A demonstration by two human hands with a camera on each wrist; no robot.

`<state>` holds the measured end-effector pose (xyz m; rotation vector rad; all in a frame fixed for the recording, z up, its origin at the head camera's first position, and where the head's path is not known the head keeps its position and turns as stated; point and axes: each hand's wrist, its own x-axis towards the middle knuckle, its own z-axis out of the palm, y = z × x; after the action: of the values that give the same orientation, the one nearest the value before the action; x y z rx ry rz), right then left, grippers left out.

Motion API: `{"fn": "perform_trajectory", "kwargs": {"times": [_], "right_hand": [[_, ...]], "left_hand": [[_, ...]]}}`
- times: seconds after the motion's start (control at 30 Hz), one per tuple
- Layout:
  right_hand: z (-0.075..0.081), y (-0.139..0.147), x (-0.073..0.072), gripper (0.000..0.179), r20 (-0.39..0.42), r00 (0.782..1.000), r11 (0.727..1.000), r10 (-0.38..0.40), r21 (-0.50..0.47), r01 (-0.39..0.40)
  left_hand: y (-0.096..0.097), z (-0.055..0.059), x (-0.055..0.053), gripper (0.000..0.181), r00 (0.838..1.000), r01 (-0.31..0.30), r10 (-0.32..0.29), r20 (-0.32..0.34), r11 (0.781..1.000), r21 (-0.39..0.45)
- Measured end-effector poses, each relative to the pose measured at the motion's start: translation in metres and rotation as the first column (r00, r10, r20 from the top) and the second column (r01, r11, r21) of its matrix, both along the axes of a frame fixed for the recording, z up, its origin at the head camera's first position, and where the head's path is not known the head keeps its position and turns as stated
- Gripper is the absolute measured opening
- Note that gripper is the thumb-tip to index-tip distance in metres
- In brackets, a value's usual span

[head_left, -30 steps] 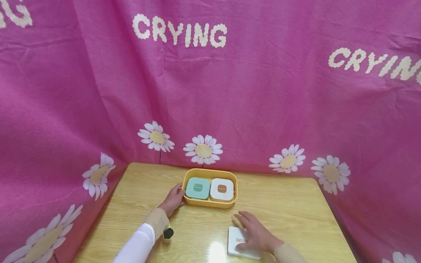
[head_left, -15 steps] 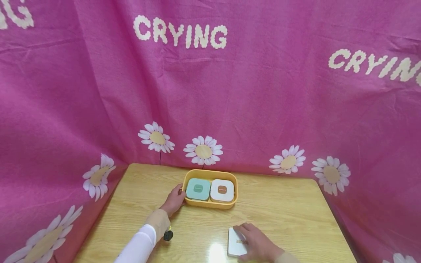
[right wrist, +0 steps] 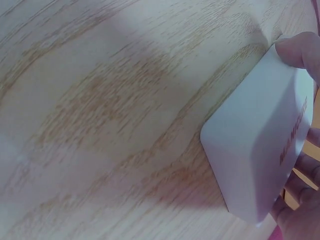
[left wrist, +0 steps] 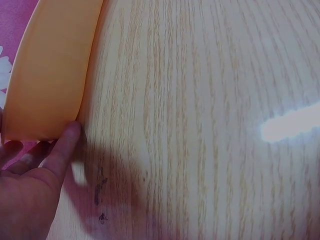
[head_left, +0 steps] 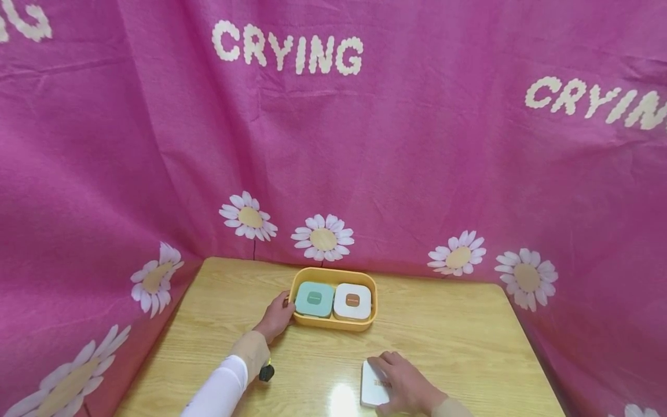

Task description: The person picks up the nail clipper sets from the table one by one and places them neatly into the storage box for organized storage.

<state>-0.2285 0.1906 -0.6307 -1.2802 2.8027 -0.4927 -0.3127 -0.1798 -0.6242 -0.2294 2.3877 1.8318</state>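
A yellow basket (head_left: 333, 325) stands near the back of the wooden table. Inside it, a mint-green square box (head_left: 314, 310) sits beside a white one (head_left: 352, 313) with a brown label. My left hand (head_left: 276, 318) holds the basket's left end; in the left wrist view its thumb lies at the lower corner of the orange-looking wall (left wrist: 55, 65). Toward the front, my right hand (head_left: 409, 385) grips a flat white box (head_left: 372, 388) lettered "MANICURE". Thumb and fingers are on opposite edges of that box (right wrist: 250, 130) in the right wrist view, partly covering it.
The wooden table (head_left: 458, 336) reaches back to a magenta cloth (head_left: 396, 174) with daisies and lettering, which also hangs along both sides. A small black object (head_left: 266, 372) hangs at the left wrist. A bright reflection lies on the tabletop near the front.
My right hand, hovering spread over the white box a second ago, has come down and taken hold of it. The left hand and the basket have stayed in place.
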Motion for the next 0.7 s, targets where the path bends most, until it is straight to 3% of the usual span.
{"fn": "perform_trajectory", "kwargs": {"times": [0.23, 0.53, 0.7], "right_hand": [[0.003, 0.0, 0.001, 0.096, -0.065, 0.998, 0.999, 0.017, -0.028, -0.018], [0.007, 0.0, 0.002, 0.095, -0.011, 1.0, 1.0, 0.011, 0.003, -0.011], [0.017, -0.005, -0.006, 0.096, -0.025, 1.0, 1.0, 0.011, 0.005, -0.011]], "left_hand": [[0.001, -0.001, -0.001, 0.051, 1.0, 0.005, -0.005, -0.009, 1.0, 0.015], [0.0, 0.001, 0.001, 0.051, 1.0, 0.022, -0.022, 0.003, 1.0, 0.017], [-0.001, 0.001, 0.001, 0.051, 1.0, 0.021, -0.021, -0.008, 1.0, 0.013]]}}
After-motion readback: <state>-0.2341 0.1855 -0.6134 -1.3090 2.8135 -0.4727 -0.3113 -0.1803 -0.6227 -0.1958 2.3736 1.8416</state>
